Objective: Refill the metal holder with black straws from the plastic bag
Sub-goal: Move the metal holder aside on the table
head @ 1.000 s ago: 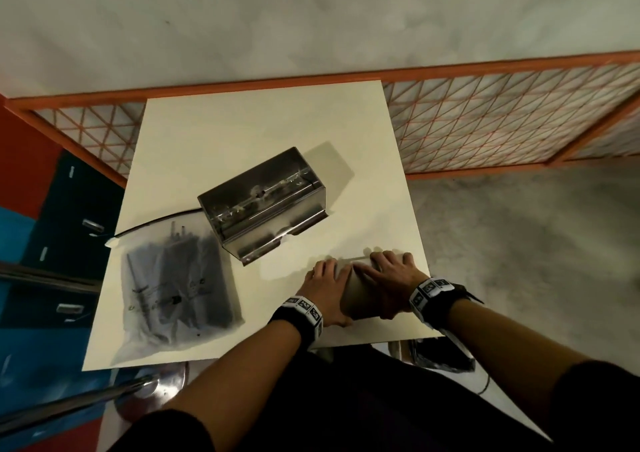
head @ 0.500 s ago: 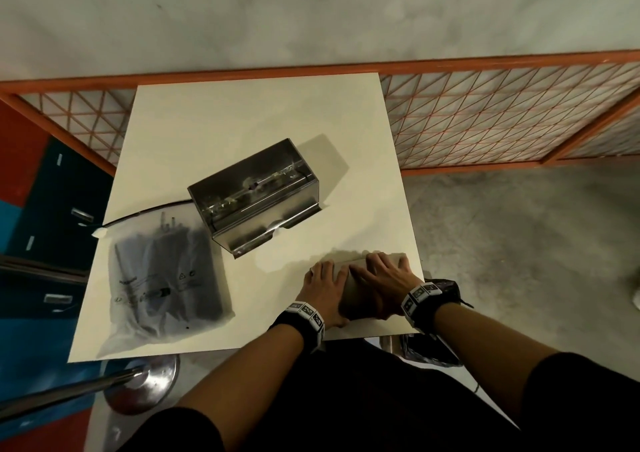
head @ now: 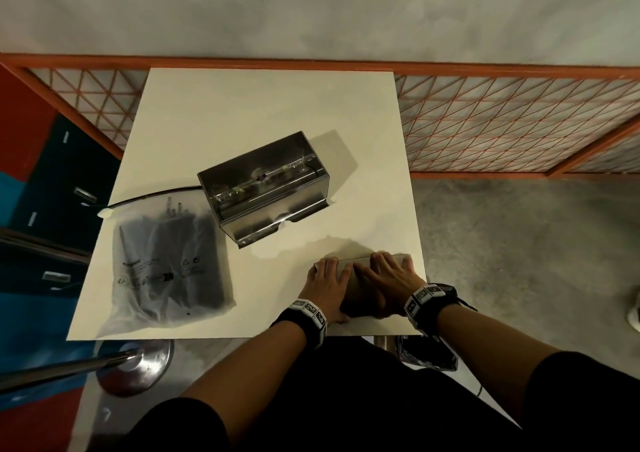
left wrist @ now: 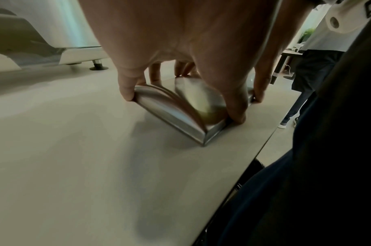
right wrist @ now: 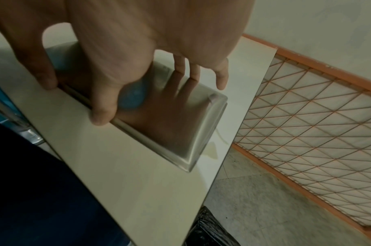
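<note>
The open metal holder [head: 263, 188] stands in the middle of the white table [head: 242, 105]. A cloudy plastic bag [head: 169, 264] of black straws lies flat to its left, with a few straw tips showing at its far end. At the table's near right corner lies the flat metal lid [head: 356, 271] [left wrist: 176, 113] [right wrist: 176, 126]. My left hand [head: 327, 280] grips the lid's left end, thumb and fingers on opposite edges. My right hand [head: 389, 275] holds its right part, thumb at the near edge and fingers over the top.
An orange lattice railing [head: 519, 122] runs behind and to the right of the table. A chrome stand base [head: 135, 365] sits on the floor at the near left, and a black bag [head: 429, 354] under the near right corner. Another person [left wrist: 319, 58] stands further off.
Both hands have stayed on the lid at the near right corner. The head view has shifted slightly; holder and bag have not moved.
</note>
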`<action>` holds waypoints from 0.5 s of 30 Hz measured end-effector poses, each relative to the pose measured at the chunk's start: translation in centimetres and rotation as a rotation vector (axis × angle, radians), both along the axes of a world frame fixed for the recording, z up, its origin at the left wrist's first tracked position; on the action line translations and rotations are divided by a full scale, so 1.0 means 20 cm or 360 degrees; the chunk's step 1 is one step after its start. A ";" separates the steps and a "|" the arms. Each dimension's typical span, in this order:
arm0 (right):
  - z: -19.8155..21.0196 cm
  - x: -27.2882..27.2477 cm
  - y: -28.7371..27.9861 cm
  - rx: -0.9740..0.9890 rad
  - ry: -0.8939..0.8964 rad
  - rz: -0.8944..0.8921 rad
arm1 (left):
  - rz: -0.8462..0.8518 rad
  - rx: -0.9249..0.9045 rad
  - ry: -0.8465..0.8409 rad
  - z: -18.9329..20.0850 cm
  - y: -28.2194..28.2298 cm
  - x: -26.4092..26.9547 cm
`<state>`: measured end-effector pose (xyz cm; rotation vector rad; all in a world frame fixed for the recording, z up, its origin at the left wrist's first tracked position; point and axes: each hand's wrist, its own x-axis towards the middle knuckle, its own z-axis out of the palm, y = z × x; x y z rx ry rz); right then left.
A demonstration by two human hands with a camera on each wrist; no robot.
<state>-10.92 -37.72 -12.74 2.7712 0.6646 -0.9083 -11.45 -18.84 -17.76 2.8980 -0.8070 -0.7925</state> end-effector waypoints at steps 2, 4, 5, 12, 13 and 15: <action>0.00 0.00 0.00 -0.0030 0.0023 -0.0015 | 0.0010 -0.0032 0.0038 0.02 0.01 0.01; 0.01 0.02 0.03 -0.0089 0.0056 -0.0055 | 0.0024 -0.0058 0.0112 0.07 0.05 0.04; 0.03 0.04 0.05 -0.0121 0.0082 -0.0104 | 0.0043 -0.0089 0.0154 0.12 0.07 0.05; 0.14 0.29 0.56 0.0234 0.0375 -0.0210 | 0.0858 -0.0652 0.0203 0.45 0.67 0.11; 0.14 0.32 0.66 0.0328 0.0476 -0.0201 | 0.1013 -0.0690 0.0155 0.47 0.79 0.10; 0.13 0.34 0.88 0.0478 0.0593 -0.0194 | 0.1309 -0.0647 0.0076 0.48 1.04 0.10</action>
